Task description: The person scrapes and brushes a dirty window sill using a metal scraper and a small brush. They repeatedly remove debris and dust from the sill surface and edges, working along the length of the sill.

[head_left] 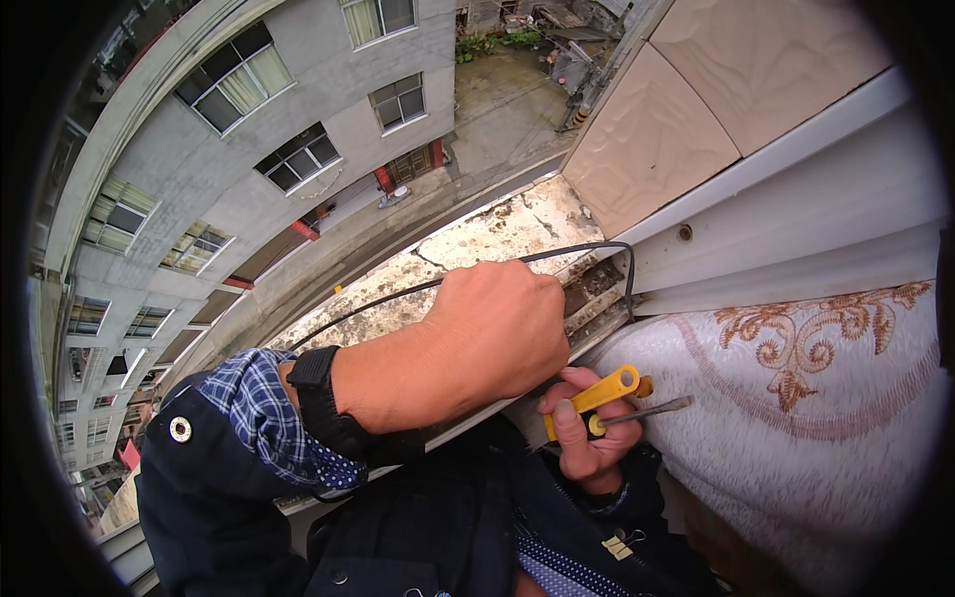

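My left hand (500,336), with a black strap on its wrist, reaches across the window sill (515,224). Its fingers curl under and are hidden, so whether they hold anything is unclear. A thin black cable (574,248) runs behind this hand and bends down into the window frame corner. My right hand (597,448) is just below and right of the left one. It grips a flat-blade screwdriver (645,412), blade pointing right, together with a yellow-handled tool (608,389) that has a hole in its end. The yellow tool's far end is partly covered by fingers.
Beyond the cracked, stained sill is a drop to a street (477,179) and a grey building (313,82). Beige wall tiles (656,142) border the opening. A white frame (791,186) and an embroidered pale cloth (746,373) lie at right. A binder clip (618,547) hangs on my jacket.
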A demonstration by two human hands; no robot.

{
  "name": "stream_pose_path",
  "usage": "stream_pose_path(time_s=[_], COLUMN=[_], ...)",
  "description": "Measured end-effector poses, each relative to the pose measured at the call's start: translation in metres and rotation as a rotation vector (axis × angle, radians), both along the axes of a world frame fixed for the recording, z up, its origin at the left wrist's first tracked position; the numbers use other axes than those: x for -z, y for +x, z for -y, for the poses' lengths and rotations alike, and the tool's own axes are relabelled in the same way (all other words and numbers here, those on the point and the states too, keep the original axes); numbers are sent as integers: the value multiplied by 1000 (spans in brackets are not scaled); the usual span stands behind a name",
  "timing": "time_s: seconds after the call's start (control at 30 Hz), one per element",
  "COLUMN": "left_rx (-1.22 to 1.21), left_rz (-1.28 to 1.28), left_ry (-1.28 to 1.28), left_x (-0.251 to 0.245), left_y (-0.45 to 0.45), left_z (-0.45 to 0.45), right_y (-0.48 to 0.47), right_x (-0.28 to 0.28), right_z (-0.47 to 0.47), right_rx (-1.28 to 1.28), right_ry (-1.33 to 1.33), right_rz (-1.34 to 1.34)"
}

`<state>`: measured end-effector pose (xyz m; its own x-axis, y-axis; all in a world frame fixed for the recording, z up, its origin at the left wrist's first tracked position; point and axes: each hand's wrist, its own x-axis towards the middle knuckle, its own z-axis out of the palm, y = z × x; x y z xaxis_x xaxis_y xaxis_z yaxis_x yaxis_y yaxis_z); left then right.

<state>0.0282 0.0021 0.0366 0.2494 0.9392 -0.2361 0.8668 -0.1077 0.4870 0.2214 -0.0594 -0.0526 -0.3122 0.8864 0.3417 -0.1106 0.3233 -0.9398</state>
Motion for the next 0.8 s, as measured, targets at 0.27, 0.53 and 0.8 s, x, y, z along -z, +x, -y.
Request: stream_pose_path(time_s=[0.27,0.53,0.8], left_rx=[9,-182,-185], left_rz=[94,228,197], left_ry=[-116,-90,-108], left_x=[-1,11,15], left_y=[30,28,27], left_z=[-28,-19,-21], right_y=[7,7,16], right_x=[-3,-9,-2], right_z=[-4,-4,-5], right_rx=[4,32,45], right_ry=[-18,-55,-66], right_rz=[-29,-22,-20])
